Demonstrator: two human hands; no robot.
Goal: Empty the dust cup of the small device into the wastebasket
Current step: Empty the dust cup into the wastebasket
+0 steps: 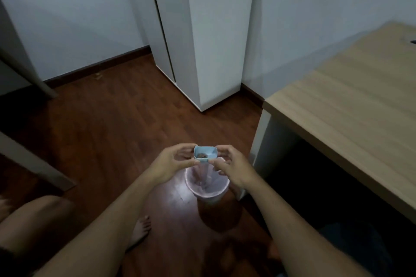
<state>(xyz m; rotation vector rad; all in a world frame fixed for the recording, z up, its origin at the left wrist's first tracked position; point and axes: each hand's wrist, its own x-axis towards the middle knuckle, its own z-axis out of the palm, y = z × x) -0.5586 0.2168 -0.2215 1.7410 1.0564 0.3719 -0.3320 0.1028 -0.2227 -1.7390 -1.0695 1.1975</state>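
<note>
So the little light-blue dust cup (205, 153) was pinched between both hands, left hand (171, 165) gripping its left side and right hand (233, 167) gripping the right, open side facing up with a brownish clump of dust inside. It was held right above the pink-lined wastebasket (206, 183) on the wood floor (108, 132), just beside the desk (351, 101).
</note>
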